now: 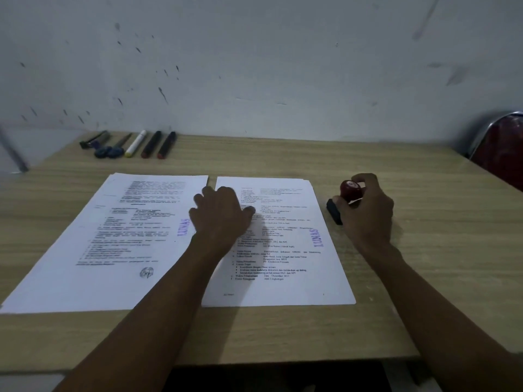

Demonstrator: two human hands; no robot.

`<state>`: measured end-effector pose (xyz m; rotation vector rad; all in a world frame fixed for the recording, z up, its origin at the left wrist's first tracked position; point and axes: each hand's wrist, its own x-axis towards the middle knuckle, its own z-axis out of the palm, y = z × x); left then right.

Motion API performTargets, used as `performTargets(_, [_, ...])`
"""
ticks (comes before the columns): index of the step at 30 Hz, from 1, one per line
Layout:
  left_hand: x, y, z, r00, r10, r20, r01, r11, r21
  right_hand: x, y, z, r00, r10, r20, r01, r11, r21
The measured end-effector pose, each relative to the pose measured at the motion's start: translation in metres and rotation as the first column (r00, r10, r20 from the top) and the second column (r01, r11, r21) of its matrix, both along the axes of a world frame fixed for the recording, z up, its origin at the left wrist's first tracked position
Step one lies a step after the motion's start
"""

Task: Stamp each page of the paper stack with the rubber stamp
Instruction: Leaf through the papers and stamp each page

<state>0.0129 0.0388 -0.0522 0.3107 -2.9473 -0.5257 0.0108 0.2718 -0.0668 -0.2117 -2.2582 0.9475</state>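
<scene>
Gripping the rubber stamp [343,200] by its dark red round knob, the right hand [368,210] curls its fingers round the handle and holds it on the wooden table [283,329], just to the right of the paper stack [285,250]. The stamp's black rectangular base sits tilted at the hand's left side, low against the tabletop; whether it touches the wood cannot be told. The stack lies in the middle of the table, its top page printed with lines of text and bearing a purple "LUNAS" mark [317,238] near its right edge. The left hand [220,212] lies flat with fingers spread, pressing on the upper left part of that top page, its outer fingers reaching over the narrow gap toward the second pile of pages [113,241] just beside it on the left. That pile's top sheet also carries a purple "LUNAS" mark beside the left wrist, and a round dark seal near its lower edge.

Along the table's far edge, well apart from the papers, lie a row of items: blue-handled scissors [111,149], a white marker [135,143] with a yellow end, and two black markers [159,144] with red ends. A red chair [502,148] with a metal frame stands at the right, against the scuffed white wall [254,66].
</scene>
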Motion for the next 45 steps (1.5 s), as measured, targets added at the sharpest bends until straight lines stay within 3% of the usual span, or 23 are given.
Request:
performTargets(3, [0.002, -0.005, 0.002, 0.991, 0.052, 0.122, -0.051, 0.999, -0.013, 0.002, 0.000, 0.000, 1.000, -0.013, 0.026, 0.013, 1.000, -0.003])
performTargets(9, [-0.001, -0.006, 0.011, 0.984, 0.117, 0.137, -0.139, 0.977, 0.165, 0.008, 0.001, -0.001, 0.999, 0.027, 0.042, -0.025, 0.998, -0.063])
performTargets(13, [-0.006, -0.007, 0.004, 0.979, 0.204, -0.009, -0.189, 0.920, 0.344, 0.017, 0.003, -0.004, 0.999, -0.052, -0.010, 0.052, 0.998, -0.042])
performTargets(18, [-0.008, -0.011, -0.001, 0.956, 0.232, -0.180, -0.107, 0.846, 0.523, 0.041, 0.000, -0.008, 0.989, -0.102, -0.107, 0.103, 0.995, 0.004])
performTargets(22, [-0.009, -0.021, 0.004, 0.941, 0.255, -0.222, -0.041, 0.737, 0.675, 0.055, -0.019, -0.006, 0.987, 0.049, -0.150, -0.044, 0.998, 0.034])
performTargets(26, [-0.006, -0.044, 0.014, 0.957, 0.236, -0.167, 0.012, 0.544, 0.839, 0.054, -0.035, 0.003, 0.990, 0.142, 0.022, -0.141, 0.990, -0.018])
performTargets(29, [-0.001, -0.067, 0.026, 0.972, 0.212, -0.106, 0.019, 0.377, 0.926, 0.050, -0.048, 0.018, 0.940, 0.218, 0.264, -0.159, 0.961, -0.224])
performTargets(32, [0.003, -0.096, 0.037, 0.977, 0.203, -0.061, 0.005, 0.263, 0.965, 0.049, -0.064, 0.038, 0.808, 0.451, 0.378, -0.190, 0.808, -0.558])
performTargets(35, [0.005, -0.130, 0.038, 0.962, 0.259, -0.081, -0.003, 0.310, 0.951, 0.048, -0.085, 0.047, 0.717, 0.619, 0.320, -0.238, 0.650, -0.722])
performTargets(39, [0.012, -0.170, 0.033, 0.935, 0.317, -0.155, -0.038, 0.528, 0.849, 0.041, -0.123, 0.043, 0.687, 0.633, 0.357, -0.306, 0.698, -0.648])
performTargets(45, [0.013, -0.211, 0.021, 0.900, 0.379, -0.214, -0.184, 0.777, 0.602, 0.032, -0.183, 0.027, 0.668, 0.623, 0.407, -0.360, 0.749, -0.557])
